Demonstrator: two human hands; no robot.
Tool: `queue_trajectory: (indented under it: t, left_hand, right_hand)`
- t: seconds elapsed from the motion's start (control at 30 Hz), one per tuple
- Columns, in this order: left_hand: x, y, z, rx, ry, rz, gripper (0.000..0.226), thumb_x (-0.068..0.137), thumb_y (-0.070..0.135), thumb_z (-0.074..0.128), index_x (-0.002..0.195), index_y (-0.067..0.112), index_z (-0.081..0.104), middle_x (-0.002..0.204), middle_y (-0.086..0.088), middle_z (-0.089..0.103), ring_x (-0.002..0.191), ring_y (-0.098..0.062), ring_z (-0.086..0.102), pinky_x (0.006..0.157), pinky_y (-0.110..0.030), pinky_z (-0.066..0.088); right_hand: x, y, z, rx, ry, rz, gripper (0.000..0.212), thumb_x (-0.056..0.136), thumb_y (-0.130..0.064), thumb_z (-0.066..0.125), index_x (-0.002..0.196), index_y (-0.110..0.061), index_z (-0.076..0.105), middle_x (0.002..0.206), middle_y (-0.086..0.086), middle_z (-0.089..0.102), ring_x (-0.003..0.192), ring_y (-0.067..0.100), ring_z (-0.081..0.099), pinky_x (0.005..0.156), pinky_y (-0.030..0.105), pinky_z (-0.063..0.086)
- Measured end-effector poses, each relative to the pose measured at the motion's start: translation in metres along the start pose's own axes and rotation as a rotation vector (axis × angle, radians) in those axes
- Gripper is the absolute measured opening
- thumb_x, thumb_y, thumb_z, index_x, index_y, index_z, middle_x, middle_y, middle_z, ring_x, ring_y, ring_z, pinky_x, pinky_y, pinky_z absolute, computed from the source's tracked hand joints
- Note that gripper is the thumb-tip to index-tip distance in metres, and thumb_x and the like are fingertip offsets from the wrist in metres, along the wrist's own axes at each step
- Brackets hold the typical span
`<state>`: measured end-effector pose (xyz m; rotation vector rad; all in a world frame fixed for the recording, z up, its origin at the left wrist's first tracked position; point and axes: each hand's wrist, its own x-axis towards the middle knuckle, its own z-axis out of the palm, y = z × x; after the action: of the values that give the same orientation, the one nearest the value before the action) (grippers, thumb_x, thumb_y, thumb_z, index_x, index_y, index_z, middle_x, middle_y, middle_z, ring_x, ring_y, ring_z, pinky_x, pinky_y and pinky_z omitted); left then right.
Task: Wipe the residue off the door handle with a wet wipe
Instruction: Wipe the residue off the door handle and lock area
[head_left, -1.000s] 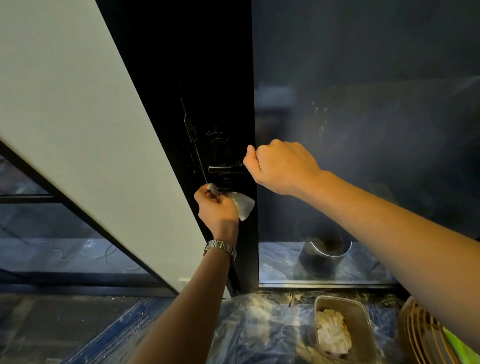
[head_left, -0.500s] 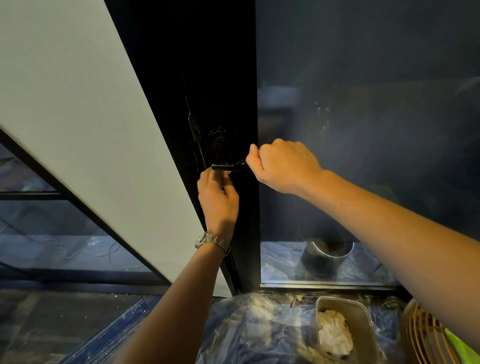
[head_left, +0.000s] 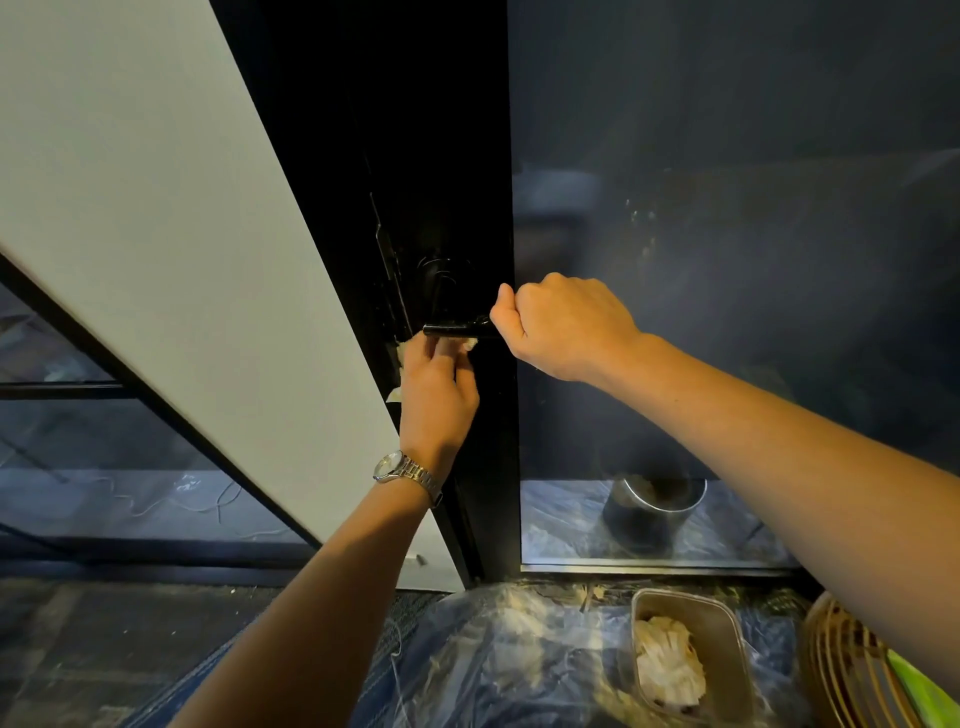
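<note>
Across the left of the view slants a broad white panel (head_left: 156, 234), and to its right stands a dark glass door (head_left: 727, 234) with a black frame (head_left: 447, 130) between them. Below, a crinkled plastic sheet (head_left: 493, 670) covers the floor. Both bare arms reach forward. The right hand (head_left: 566, 327) comes in from the right with its knuckles up, and its fingers are wrapped tight in a fist round the right end of the door handle (head_left: 452, 328). This is a short black lever that juts level from the frame at mid-height. The left hand (head_left: 436, 389) rises from below, back toward the camera. Its fingers (head_left: 441, 353) are curled upward and bunch the wet wipe (head_left: 402, 358) against the underside of the lever. Pale edges of the wipe show at the hand's left side and just under the lever. On the floor at lower right a slatted wicker basket (head_left: 841, 675) is cut off by the edge of the view. Beside it a clear rectangular container (head_left: 724, 644) holds crumpled white wipes (head_left: 670, 667). A round metal pot (head_left: 654, 514) shows low in the glass, though whether it is behind the pane or reflected in it cannot be told. A metal-link wristwatch (head_left: 405, 470) sits on the left wrist, its dial too small to read.
</note>
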<state>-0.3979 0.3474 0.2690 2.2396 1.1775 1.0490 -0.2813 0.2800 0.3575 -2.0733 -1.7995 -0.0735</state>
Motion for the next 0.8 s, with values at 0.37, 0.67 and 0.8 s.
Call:
queue_trajectory:
  t: [0.37,0.67,0.8]
  left_hand:
    - [0.012,-0.018,-0.009,0.385,-0.371,0.552,0.026,0.088,0.014,0.053,0.109,0.005,0.064,0.121,-0.014,0.059,0.12,-0.031,0.048,0.099,-0.042,0.045]
    - [0.01,-0.016,-0.01,0.457,-0.253,0.586,0.032,0.061,-0.002,0.077,0.092,0.006,0.071,0.095,-0.013,0.069,0.095,-0.033,0.063,0.077,-0.039,0.054]
    - [0.011,-0.021,-0.005,0.522,-0.308,0.672,0.035,0.056,-0.007,0.077,0.089,0.005,0.072,0.093,-0.012,0.071,0.102,-0.035,0.061,0.09,-0.05,0.047]
  right_hand:
    - [-0.002,0.0,0.0,-0.017,0.004,-0.002,0.06,0.101,-0.029,0.024,0.048,-0.012,0.043,0.045,0.0,0.043,0.042,0.017,0.043,0.046,0.026,0.035]
    - [-0.002,0.002,0.0,-0.001,-0.003,-0.013,0.06,0.101,-0.029,0.024,0.048,-0.013,0.044,0.044,0.0,0.043,0.042,0.016,0.045,0.046,0.026,0.037]
    - [-0.002,0.0,-0.001,-0.016,-0.008,-0.004,0.06,0.101,-0.03,0.023,0.047,-0.012,0.044,0.044,0.0,0.043,0.041,0.016,0.042,0.043,0.025,0.033]
